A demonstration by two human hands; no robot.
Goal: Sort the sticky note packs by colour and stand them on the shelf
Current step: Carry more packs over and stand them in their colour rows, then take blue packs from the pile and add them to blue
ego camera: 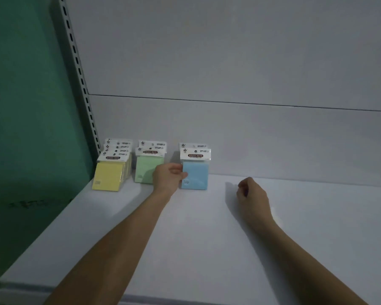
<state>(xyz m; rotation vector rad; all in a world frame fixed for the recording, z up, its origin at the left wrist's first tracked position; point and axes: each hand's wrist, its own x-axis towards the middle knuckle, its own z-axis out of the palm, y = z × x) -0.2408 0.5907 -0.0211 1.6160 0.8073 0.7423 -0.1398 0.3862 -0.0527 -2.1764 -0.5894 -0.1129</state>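
Straight ahead, a pale grey shelf runs back to a grey back panel, and three groups of sticky note packs stand upright in a row along that back edge. At the far left, close beside a slotted metal upright and a green side wall, stand the yellow packs, several deep, one behind another. Just to their right, with a narrow gap between, stand the green packs, at least two deep. Further right, past a wider gap, stand the blue packs, two deep, the front one showing a white header card printed "STICKY NOTE". The left hand reaches in across the shelf and fills the gap between green and blue; it covers the lower right corner of the front green pack, and its thumb and fingers pinch the left edge of the front blue pack. The right hand hovers above the shelf, well apart from the blue packs to their right, its fingers curled loosely inward; whether it holds anything cannot be told. To the right of the blue packs the shelf is bare all the way along the back panel. The whole front half of the shelf is open too, crossed only by the two forearms. The shelf's front edge lies nearest the viewer.
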